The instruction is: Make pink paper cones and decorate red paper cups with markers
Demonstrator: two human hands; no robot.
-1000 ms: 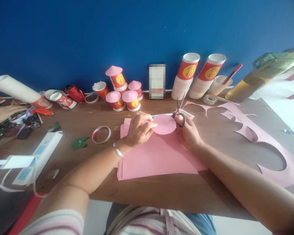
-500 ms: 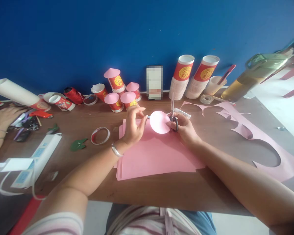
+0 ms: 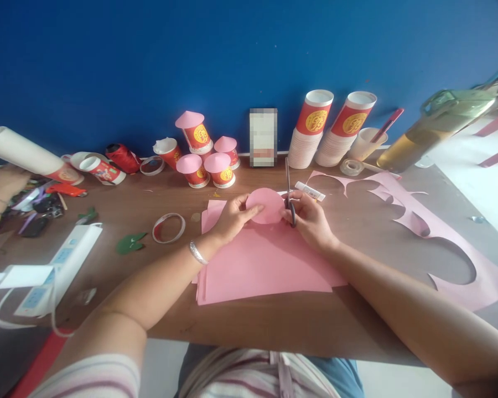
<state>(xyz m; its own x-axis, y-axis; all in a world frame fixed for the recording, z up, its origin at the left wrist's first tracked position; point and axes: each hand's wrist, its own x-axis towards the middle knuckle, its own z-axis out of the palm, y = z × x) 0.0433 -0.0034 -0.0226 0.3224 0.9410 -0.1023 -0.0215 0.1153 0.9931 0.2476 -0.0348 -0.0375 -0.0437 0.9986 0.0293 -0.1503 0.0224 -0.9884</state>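
Observation:
Between thumb and fingers, my left hand (image 3: 236, 216) pinches the left edge of a round pink paper disc (image 3: 266, 205). My right hand (image 3: 314, 220) is closed around the dark handles of a pair of scissors (image 3: 288, 185), whose blades point up and away from me. The disc's right edge lies close to the scissors; whether the right fingers also touch it I cannot tell. Under both hands a stack of pink paper sheets (image 3: 265, 265) rests on the table. A white glue stick (image 3: 310, 190) lies just beyond my right hand.
Paper cups with pink cone roofs (image 3: 199, 135) stand at the back, left of a phone (image 3: 263, 138). Two cup stacks (image 3: 315, 121) lean to its right. Cut pink scraps (image 3: 423, 221) lie right, a power strip (image 3: 62, 265) left. Another person's hand (image 3: 8, 185) is at far left.
My left hand, open and apart from the disc before, has moved right and taken its left edge. The disc has tilted and looks less bright. The other person's hand has shifted up.

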